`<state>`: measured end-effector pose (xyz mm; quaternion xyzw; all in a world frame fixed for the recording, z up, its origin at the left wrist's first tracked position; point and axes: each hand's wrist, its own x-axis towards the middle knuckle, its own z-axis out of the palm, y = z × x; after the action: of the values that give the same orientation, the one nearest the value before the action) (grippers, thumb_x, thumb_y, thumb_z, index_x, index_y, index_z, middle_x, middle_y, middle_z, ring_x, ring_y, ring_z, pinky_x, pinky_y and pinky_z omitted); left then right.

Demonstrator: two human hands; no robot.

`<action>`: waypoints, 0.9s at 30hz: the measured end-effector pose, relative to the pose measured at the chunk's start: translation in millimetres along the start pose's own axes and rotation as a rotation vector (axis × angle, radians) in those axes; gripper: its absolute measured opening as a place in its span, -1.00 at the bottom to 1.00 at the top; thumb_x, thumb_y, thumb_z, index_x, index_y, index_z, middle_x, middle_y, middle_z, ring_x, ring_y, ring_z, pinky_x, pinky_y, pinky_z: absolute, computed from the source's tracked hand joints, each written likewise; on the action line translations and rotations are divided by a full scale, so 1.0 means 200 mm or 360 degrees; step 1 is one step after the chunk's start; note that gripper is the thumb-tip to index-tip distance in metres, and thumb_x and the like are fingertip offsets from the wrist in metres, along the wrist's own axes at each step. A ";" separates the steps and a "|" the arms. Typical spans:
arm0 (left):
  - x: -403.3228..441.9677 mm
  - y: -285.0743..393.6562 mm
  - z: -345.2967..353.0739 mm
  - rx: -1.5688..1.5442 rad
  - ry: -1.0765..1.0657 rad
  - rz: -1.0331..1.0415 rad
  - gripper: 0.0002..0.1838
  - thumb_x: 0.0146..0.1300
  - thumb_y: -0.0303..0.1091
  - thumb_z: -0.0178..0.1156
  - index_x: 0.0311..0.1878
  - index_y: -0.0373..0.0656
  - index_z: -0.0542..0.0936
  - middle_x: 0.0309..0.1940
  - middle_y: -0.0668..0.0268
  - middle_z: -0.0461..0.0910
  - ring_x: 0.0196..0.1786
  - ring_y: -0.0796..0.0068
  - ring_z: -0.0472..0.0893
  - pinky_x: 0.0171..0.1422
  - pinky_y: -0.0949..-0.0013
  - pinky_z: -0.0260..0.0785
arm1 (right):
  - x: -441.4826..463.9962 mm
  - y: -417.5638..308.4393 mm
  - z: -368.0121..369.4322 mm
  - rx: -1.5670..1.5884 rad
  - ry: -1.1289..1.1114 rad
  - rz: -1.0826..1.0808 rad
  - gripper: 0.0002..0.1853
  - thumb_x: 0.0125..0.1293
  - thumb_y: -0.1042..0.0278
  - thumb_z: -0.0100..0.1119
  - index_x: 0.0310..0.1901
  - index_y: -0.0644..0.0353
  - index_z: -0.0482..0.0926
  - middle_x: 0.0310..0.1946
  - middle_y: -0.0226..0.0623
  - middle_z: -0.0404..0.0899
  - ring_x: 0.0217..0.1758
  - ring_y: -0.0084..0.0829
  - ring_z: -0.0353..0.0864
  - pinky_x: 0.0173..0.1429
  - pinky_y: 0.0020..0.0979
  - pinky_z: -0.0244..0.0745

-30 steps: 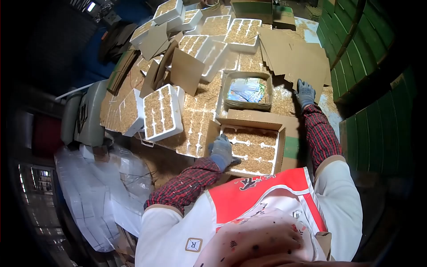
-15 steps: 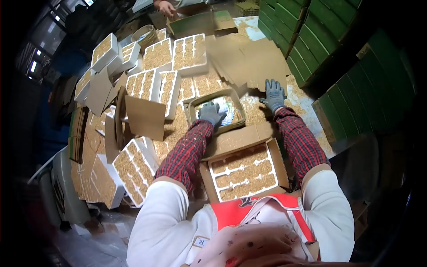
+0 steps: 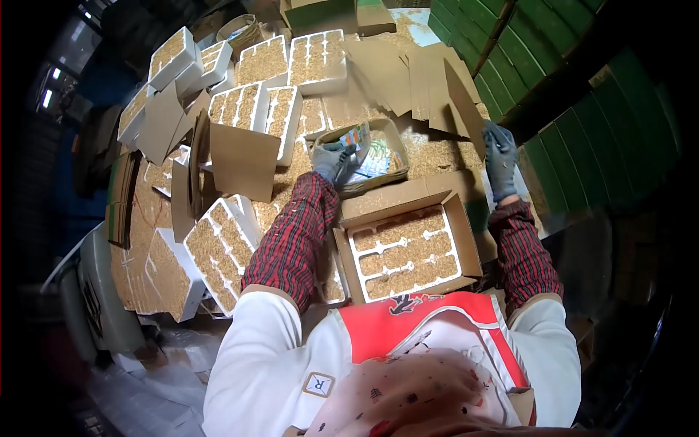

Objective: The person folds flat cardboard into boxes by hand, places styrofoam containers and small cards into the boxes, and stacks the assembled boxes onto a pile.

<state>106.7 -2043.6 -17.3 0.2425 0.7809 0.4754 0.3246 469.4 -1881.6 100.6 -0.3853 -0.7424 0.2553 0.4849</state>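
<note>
My left hand (image 3: 333, 162), in a grey glove, is closed on a small colourful printed leaflet (image 3: 355, 138) at the left side of a wicker basket (image 3: 373, 187). More printed paper (image 3: 378, 156) lies inside that basket. On the right, my gloved right hand (image 3: 501, 159) grips the edge of a flat cardboard sheet (image 3: 461, 102), which is tilted up from the table. In front of my body an open cardboard box (image 3: 470, 244) holds a white foam tray (image 3: 404, 271) filled with brown, grainy material in rows.
Several white foam trays (image 3: 317, 62) of the same grainy material crowd the table's left and back. Folded cardboard (image 3: 244, 156) stands at the left, with flat cardboard sheets (image 3: 382, 69) lying at the back. Green crates (image 3: 510, 65) are stacked along the right.
My left hand has raised a leaflet from the basket. My right hand has moved right and nearer me, lifting a cardboard sheet's edge. The person's hand at the back is out of view.
</note>
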 end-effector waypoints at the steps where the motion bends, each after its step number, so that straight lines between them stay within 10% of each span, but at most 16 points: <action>1: 0.00 0.01 -0.02 -0.0055 -0.0020 -0.0003 -0.50 -0.06 -0.11 0.59 -0.19 -0.32 0.71 -0.32 0.14 0.73 -0.31 0.44 0.67 -0.21 0.42 0.54 | -0.05 -0.10 -0.09 0.0081 0.0061 -0.0032 -0.68 0.35 0.28 0.25 0.05 0.27 0.61 -0.10 -0.35 0.63 -0.15 -0.50 0.58 -0.02 -0.48 0.47; 10: -0.32 0.21 -0.19 -0.0153 0.0174 0.0703 -0.76 0.22 -0.40 0.35 -0.09 -0.31 0.70 -0.18 0.23 0.73 -0.16 0.53 0.66 0.00 0.48 0.48 | -0.50 -0.68 -0.43 0.0141 -0.0017 -0.0008 -0.76 0.28 0.64 0.17 -0.01 0.35 0.57 -0.11 -0.27 0.54 -0.12 -0.52 0.56 -0.06 -0.54 0.54; 12: -0.74 0.48 -0.26 0.0298 0.0098 0.1467 -0.79 0.21 -0.47 0.31 -0.07 -0.18 0.71 -0.06 0.24 0.70 -0.08 0.41 0.68 0.06 0.43 0.52 | -0.58 -0.78 -0.44 0.0196 -0.0092 0.0003 -0.75 0.22 0.75 0.11 -0.07 0.36 0.57 -0.13 -0.27 0.53 -0.06 -0.47 0.57 0.00 -0.51 0.53; 15: -1.18 0.50 -0.30 0.1207 -0.0830 0.1945 -0.53 0.05 -0.31 0.38 0.09 -0.01 0.58 0.16 0.18 0.51 0.27 0.17 0.45 0.36 0.12 0.31 | -0.64 -0.72 -0.47 -0.0018 -0.0723 -0.0259 -0.59 0.01 0.78 0.15 -0.07 0.20 0.59 -0.15 -0.24 0.52 -0.04 -0.31 0.57 0.08 -0.39 0.51; 16: -1.23 0.36 -0.28 0.1854 -0.0927 0.1765 -0.43 0.01 -0.20 0.40 0.14 -0.06 0.54 0.19 0.16 0.44 0.32 0.15 0.38 0.43 0.10 0.21 | -0.62 -0.71 -0.46 -0.0208 -0.1134 -0.0531 -0.65 0.01 0.67 0.16 -0.12 0.15 0.60 -0.17 -0.27 0.52 -0.04 -0.29 0.56 0.06 -0.36 0.51; 21: -1.52 0.82 -0.68 0.1982 -0.1577 0.0873 -0.71 0.12 -0.26 0.31 -0.06 0.00 0.64 -0.05 0.37 0.62 -0.03 0.30 0.63 0.00 0.22 0.52 | -0.71 -0.61 -0.37 -0.1000 -0.2561 -0.1055 -0.87 0.01 0.21 0.26 -0.37 -0.04 0.67 -0.29 -0.36 0.65 -0.11 -0.25 0.65 -0.05 -0.19 0.49; 25: -1.57 0.67 -0.27 0.1172 -0.1099 0.1713 -0.54 0.18 -0.18 0.27 0.15 -0.07 0.52 0.13 0.13 0.52 0.18 0.13 0.51 0.23 0.07 0.38 | -0.73 -0.56 -0.18 -0.1237 -0.2935 -0.1097 -0.81 -0.02 0.21 0.29 -0.35 0.02 0.67 -0.27 -0.29 0.62 -0.11 -0.24 0.60 0.00 -0.27 0.43; 27: -1.47 0.34 0.00 0.1683 -0.1226 0.1437 -0.31 0.15 -0.11 0.28 0.35 -0.01 0.31 0.21 0.04 0.33 0.29 -0.05 0.33 0.27 -0.14 0.27 | -0.76 -0.53 -0.14 -0.1253 -0.2901 -0.1090 -0.75 -0.04 0.14 0.33 -0.32 0.04 0.67 -0.25 -0.25 0.63 -0.12 -0.24 0.61 -0.05 -0.25 0.44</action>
<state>308.6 -2216.6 125.2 0.8050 0.5621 0.0098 0.1897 496.3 -2067.4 112.9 0.0530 -0.9265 0.0386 -0.3706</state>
